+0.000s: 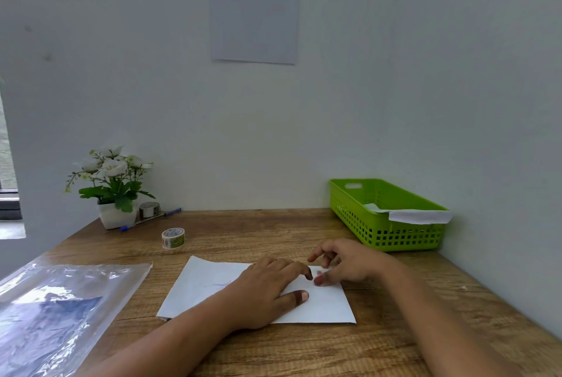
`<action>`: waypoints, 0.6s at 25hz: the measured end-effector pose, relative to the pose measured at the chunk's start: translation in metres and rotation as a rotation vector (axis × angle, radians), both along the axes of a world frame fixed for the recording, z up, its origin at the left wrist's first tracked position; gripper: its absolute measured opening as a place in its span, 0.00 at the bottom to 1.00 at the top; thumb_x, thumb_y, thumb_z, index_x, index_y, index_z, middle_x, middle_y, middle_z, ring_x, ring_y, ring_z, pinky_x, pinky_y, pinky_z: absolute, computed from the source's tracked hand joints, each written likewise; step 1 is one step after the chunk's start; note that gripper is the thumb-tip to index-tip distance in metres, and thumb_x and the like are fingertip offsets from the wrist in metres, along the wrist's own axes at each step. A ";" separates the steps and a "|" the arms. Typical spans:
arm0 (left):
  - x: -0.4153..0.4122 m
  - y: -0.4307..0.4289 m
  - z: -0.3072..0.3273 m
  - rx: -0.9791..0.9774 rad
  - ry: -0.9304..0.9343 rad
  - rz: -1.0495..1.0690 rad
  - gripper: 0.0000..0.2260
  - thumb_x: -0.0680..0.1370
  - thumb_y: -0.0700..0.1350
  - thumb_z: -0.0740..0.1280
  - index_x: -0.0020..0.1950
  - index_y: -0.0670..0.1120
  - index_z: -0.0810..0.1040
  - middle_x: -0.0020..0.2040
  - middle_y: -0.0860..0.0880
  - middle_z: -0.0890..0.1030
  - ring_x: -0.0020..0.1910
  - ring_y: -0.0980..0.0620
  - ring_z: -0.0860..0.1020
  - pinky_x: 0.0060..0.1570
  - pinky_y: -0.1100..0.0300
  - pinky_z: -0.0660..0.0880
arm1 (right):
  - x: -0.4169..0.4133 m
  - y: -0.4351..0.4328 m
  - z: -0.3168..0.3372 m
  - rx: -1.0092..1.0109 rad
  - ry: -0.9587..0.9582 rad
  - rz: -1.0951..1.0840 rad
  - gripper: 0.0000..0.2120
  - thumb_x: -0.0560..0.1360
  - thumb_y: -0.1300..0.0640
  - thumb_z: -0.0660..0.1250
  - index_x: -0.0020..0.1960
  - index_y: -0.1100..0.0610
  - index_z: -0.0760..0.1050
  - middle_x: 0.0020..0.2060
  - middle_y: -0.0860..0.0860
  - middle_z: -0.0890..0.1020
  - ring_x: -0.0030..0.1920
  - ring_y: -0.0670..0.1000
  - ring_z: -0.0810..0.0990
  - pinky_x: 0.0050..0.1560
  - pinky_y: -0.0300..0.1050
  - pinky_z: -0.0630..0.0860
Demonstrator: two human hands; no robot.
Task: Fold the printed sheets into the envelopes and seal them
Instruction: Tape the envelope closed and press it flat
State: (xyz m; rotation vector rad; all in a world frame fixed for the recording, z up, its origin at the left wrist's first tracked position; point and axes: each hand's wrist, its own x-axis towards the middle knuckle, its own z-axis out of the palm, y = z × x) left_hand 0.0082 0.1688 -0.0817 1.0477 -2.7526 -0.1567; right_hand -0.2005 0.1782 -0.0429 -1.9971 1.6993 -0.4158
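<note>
A white folded sheet or envelope (pixel 197 288) with faint blue marks lies flat on the wooden table (pixel 273 352) in front of me. My left hand (pixel 267 288) presses flat on its middle, fingers spread and fairly straight. My right hand (pixel 343 264) hovers at its far right edge, thumb touching the paper, the other fingers loosely curled above it. A roll of tape (pixel 173 238) stands beyond the paper to the left. A clear plastic sleeve (pixel 54 309) holding sheets lies at the near left.
A green perforated basket (pixel 392 233) with white paper inside sits at the right by the wall. A potted white flower (pixel 114 188), a second tape roll (pixel 149 209) and a blue pen (pixel 152 219) stand at the back left. A printed notice (pixel 254 8) hangs on the wall.
</note>
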 end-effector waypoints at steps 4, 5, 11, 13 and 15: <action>0.001 0.003 0.000 0.002 0.006 0.021 0.20 0.80 0.61 0.52 0.71 0.58 0.60 0.72 0.57 0.64 0.68 0.55 0.61 0.65 0.58 0.58 | 0.003 -0.005 -0.009 -0.053 -0.056 -0.065 0.20 0.68 0.51 0.76 0.58 0.50 0.77 0.39 0.45 0.74 0.41 0.43 0.73 0.49 0.40 0.72; 0.001 0.003 0.000 0.004 0.008 0.023 0.20 0.80 0.61 0.52 0.71 0.58 0.60 0.72 0.57 0.64 0.68 0.55 0.61 0.65 0.58 0.58 | 0.003 -0.007 -0.010 -0.068 -0.061 -0.083 0.19 0.68 0.50 0.76 0.57 0.50 0.78 0.38 0.45 0.74 0.40 0.43 0.73 0.47 0.40 0.71; 0.001 -0.001 -0.002 0.006 -0.015 0.026 0.17 0.80 0.61 0.51 0.67 0.60 0.63 0.71 0.57 0.65 0.68 0.55 0.61 0.67 0.57 0.59 | 0.000 -0.012 -0.014 -0.146 -0.005 -0.167 0.11 0.69 0.50 0.75 0.50 0.46 0.77 0.35 0.45 0.71 0.36 0.43 0.70 0.35 0.36 0.65; 0.002 -0.001 -0.002 0.016 -0.018 0.025 0.17 0.80 0.62 0.52 0.67 0.60 0.63 0.71 0.57 0.65 0.68 0.55 0.61 0.67 0.56 0.59 | -0.004 -0.012 -0.012 -0.115 -0.006 -0.140 0.12 0.70 0.51 0.75 0.52 0.47 0.77 0.34 0.46 0.71 0.35 0.43 0.70 0.35 0.36 0.65; 0.002 0.000 -0.001 0.023 -0.015 0.023 0.17 0.79 0.62 0.52 0.67 0.60 0.64 0.71 0.57 0.65 0.68 0.55 0.61 0.67 0.56 0.60 | -0.010 -0.013 -0.011 -0.049 -0.033 -0.096 0.15 0.69 0.52 0.76 0.54 0.47 0.77 0.35 0.47 0.73 0.36 0.44 0.71 0.39 0.37 0.68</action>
